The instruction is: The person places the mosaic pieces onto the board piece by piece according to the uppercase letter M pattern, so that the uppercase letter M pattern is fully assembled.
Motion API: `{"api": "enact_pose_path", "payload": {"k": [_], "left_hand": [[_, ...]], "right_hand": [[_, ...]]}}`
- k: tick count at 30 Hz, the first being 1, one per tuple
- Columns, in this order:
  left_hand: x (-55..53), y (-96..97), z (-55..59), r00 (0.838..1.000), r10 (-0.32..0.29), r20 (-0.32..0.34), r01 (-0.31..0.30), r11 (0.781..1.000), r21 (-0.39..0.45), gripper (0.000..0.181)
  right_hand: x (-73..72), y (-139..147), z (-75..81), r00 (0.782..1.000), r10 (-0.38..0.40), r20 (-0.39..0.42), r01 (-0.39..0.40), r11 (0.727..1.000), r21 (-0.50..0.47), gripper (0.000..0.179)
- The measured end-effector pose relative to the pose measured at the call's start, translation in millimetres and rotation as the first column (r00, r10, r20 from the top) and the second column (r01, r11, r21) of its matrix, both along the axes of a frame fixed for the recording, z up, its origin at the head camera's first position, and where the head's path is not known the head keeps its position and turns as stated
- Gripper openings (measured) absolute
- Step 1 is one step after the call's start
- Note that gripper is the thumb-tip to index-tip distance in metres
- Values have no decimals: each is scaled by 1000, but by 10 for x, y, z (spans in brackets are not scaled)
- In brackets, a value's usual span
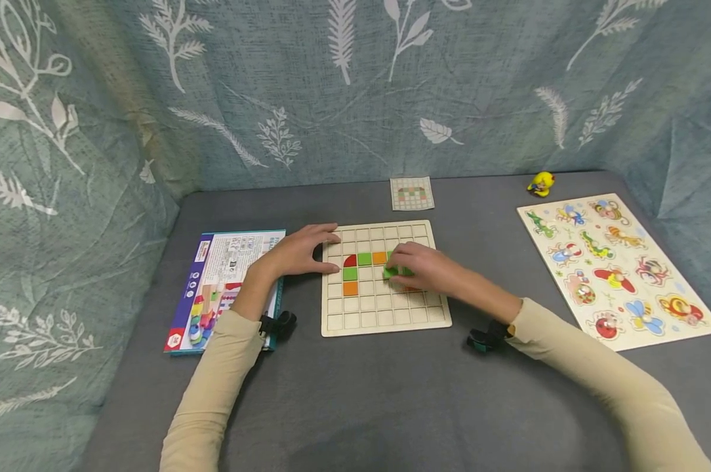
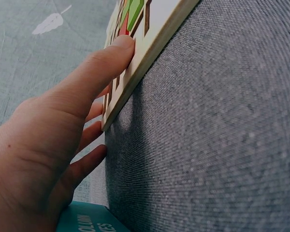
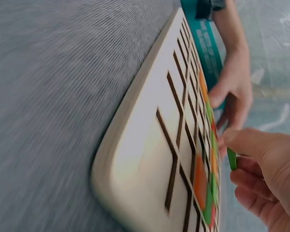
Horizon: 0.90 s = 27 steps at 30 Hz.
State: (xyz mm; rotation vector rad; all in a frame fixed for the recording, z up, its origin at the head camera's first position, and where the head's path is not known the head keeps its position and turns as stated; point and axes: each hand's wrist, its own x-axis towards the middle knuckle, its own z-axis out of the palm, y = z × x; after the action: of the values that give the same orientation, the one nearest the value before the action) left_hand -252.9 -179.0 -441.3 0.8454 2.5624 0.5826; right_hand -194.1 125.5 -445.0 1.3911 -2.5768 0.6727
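A wooden grid board (image 1: 385,320) lies on the grey cloth in front of me. My left hand (image 1: 299,252) rests at its left edge, the thumb (image 2: 113,53) on the rim and the other fingers spread loosely at the far corner. Over the board's right half, my right hand (image 1: 423,265) pinches a small green tile (image 3: 232,158) between thumb and fingers. A red rounded tile (image 1: 350,261), green tiles (image 1: 364,259) and orange tiles (image 1: 350,288) sit in the grid's cells. The right hand partly covers more tiles beneath it.
A small pattern card (image 1: 412,194) lies behind the board. On the left is a flat printed box (image 1: 216,275), partly under my left forearm. To the right lies an insect puzzle board (image 1: 706,326), with a small yellow toy (image 1: 542,183) behind it. Patterned fabric (image 1: 308,98) hangs behind the table.
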Motion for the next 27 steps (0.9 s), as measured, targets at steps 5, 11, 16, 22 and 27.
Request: {"api": "enact_pose_path", "payload": {"k": [5, 11, 16, 22, 27], "left_hand": [[-9, 9, -12, 1000, 5, 4, -5, 1000, 0, 69], [-11, 3, -24, 1000, 5, 2, -5, 1000, -1, 69], [-13, -2, -28, 1000, 2, -6, -2, 1000, -3, 69], [-15, 2, -23, 1000, 6, -1, -6, 1000, -10, 69], [-11, 8, -26, 1000, 11, -12, -11, 1000, -12, 69]], "right_hand": [[-45, -169, -47, 1000, 16, 10, -16, 1000, 6, 14], [-63, -223, -89, 1000, -3, -3, 3, 1000, 28, 14], [-76, -230, -100, 1000, 0, -11, 0, 1000, 25, 15], [-89, -236, -120, 1000, 18, -16, -18, 1000, 25, 14], [-68, -234, -97, 1000, 11, 5, -11, 999, 40, 14]]}}
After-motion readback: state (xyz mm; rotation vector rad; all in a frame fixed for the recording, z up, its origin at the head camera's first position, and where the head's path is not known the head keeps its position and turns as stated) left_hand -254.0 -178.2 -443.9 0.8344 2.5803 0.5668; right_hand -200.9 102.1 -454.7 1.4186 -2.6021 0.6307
